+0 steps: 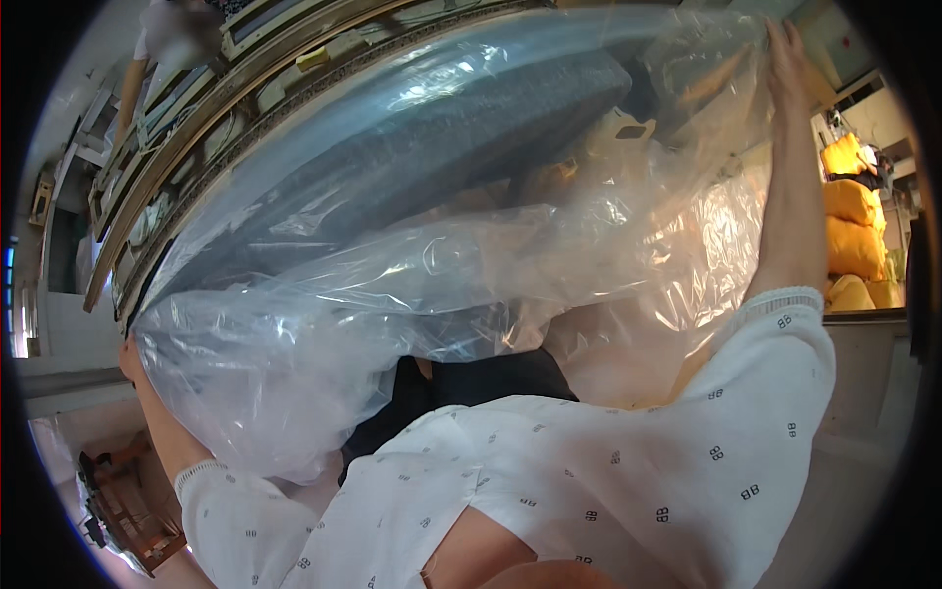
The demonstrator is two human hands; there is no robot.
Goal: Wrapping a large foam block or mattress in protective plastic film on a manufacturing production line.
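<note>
A large clear plastic bag (392, 265) is stretched wide across the view between my two raised arms. At the far right, my right hand (783, 64) is closed on its upper edge, with the arm reaching up and forward. On the far left, my left hand (128, 358) holds the bag's other side, most of its fingers hidden. Through the plastic shows a long dark grey-blue padded or folded bundle (461, 137); whether it lies inside or behind the bag I cannot tell. The bag's loose lower folds hang over my lap.
Beyond the bag runs a long machine bed or table with rails (235, 93), curving along the upper left. A blurred person (182, 34) is at the top left. Yellow-orange bundles (852, 226) are stacked at the right. A brown wooden stool or chair (132, 501) stands at the lower left.
</note>
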